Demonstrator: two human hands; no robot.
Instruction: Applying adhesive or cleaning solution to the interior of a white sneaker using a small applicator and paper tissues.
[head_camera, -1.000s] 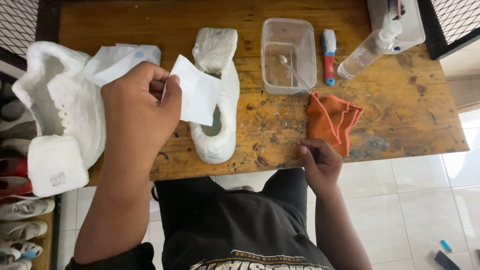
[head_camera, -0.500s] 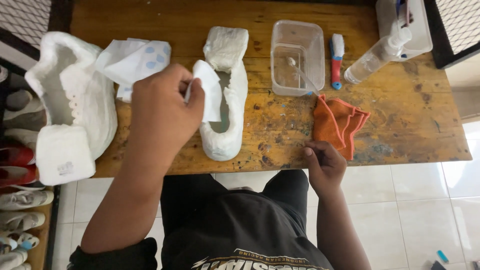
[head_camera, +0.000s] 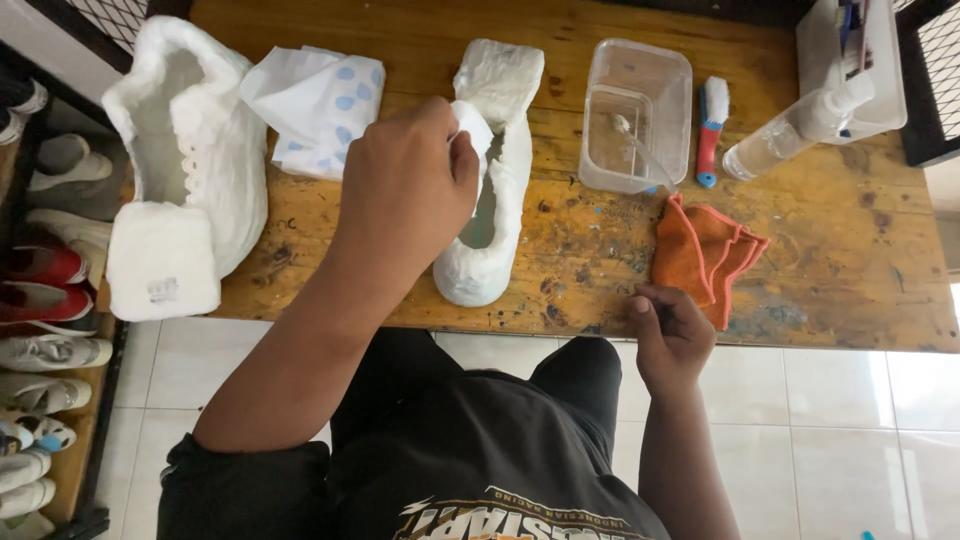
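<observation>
Person seated at a worn wooden table (head_camera: 850, 270), leaning over it.

Left hand (head_camera: 405, 195) is raised over the middle of the table, fingers pinched closed on a small white tissue sheet (head_camera: 470, 125). The sheet sits at the opening of a white tissue-wrapped shoe (head_camera: 485, 200) that lies lengthwise, toe toward the person. The hand covers most of the sheet, so I cannot tell how far it goes into the shoe. Holding it right at the collar looks like packing or pressing paper onto the shoe.

Right hand (head_camera: 670, 335) rests at the near table edge, fingers curled inward; cannot tell whether anything is in it. It lies just beside a folded orange cloth (head_camera: 705, 250), kept within easy reach.

A second, larger white wrapped shoe (head_camera: 190, 160) lies at the left end, well apart, its opening up, as if set aside. Between the two shoes is a soft white tissue pack with blue drops (head_camera: 320, 105), open and close to the working hand.

Containers: a clear rectangular plastic tub (head_camera: 635, 115) beyond the cloth, holding what seems a little clear liquid and a thin stick or brush. Beside it lies a small red-and-blue brush (head_camera: 710, 130), then a clear spray bottle (head_camera: 795, 130) on its side, nozzle on a white tray (head_camera: 885, 70) at the far corner; the tray's contents are mostly cut off.

Left of the table, a rack of shoes (head_camera: 45, 350).
</observation>
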